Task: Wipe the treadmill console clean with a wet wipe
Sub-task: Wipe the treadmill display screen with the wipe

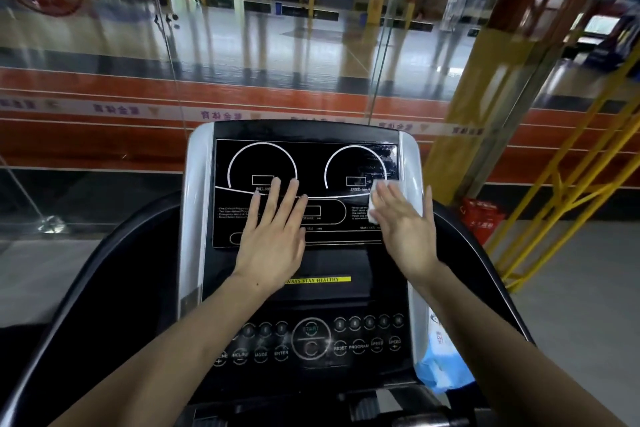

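The treadmill console (311,163) is a black display panel with white dial outlines, framed by silver side trims. My right hand (405,229) presses a folded white wet wipe (373,208) flat against the panel's right side, under the SPEED dial. Wet streaks show on the panel's upper right corner. My left hand (273,239) lies flat with fingers spread on the panel's left half, below the INCLINE dial, holding nothing. The wipe is mostly hidden under my right palm.
Below the display is a button panel (311,343) with START, RESET and PROGRAM keys. A blue wet wipe pack (440,367) sits in the right side tray. Black handrails (86,288) curve off both sides. A glass wall stands behind the console, yellow railings at right.
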`<state>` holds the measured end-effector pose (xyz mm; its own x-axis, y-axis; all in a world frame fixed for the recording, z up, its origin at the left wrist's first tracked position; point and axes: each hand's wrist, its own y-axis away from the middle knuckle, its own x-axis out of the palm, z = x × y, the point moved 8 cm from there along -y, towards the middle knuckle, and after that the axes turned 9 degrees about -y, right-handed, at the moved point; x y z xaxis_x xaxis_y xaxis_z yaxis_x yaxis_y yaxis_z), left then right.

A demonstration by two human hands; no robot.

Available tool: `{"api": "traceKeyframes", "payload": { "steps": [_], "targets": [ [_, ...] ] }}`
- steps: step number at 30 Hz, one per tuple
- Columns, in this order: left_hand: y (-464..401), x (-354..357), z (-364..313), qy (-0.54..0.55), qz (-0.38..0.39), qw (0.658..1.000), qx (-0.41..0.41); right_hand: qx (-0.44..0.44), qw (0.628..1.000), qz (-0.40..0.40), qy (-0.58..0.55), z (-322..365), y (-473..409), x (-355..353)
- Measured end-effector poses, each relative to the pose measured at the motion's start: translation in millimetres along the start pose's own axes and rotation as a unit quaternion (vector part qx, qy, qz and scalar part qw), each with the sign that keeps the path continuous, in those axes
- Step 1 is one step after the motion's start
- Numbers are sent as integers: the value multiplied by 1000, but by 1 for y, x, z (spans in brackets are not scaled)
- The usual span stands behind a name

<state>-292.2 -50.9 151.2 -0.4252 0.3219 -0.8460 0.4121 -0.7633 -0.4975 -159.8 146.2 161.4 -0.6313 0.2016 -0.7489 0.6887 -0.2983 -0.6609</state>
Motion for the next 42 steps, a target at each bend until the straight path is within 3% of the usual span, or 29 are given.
{"api": "traceKeyframes", "payload": {
  "steps": [4, 11, 19, 22, 25, 27, 33, 35, 38, 42],
  "targets": [
    [-8, -3, -11, -6, -4, 1000, 12, 42, 999, 18, -2, -13, -48, -1],
    [-15, -1, -17, -9, -6, 1000, 11, 34, 999, 1, 7, 5, 52, 3],
    [-17, -2, -14, -20, 2, 1000, 5, 48, 999, -17, -2, 2, -48, 3],
    [-14, 0, -11, -17, 2, 1000, -5, -18, 997, -42, -61, 42, -28, 12],
    [-9, 0, -9, -13, -1, 1000, -6, -118, 991, -4, -55, 69, 21, 24],
    [-7, -2, -6, -14, -3, 1000, -9, -140, 989, 13, -49, 56, 18, 21],
    [-4, -2, 5, -21, 7, 1000, -17, 49, 997, -5, -56, 4, -60, 6],
    [-3, -1, 3, -20, 9, 1000, -11, 26, 996, -38, -75, 31, -49, 7],
    [-5, -3, -1, -17, 4, 1000, -4, -84, 994, -11, -74, 62, 10, 17],
    [-8, -3, -6, -11, -2, 1000, 4, -42, 998, 2, -49, 10, 32, 4]
  ]
}}
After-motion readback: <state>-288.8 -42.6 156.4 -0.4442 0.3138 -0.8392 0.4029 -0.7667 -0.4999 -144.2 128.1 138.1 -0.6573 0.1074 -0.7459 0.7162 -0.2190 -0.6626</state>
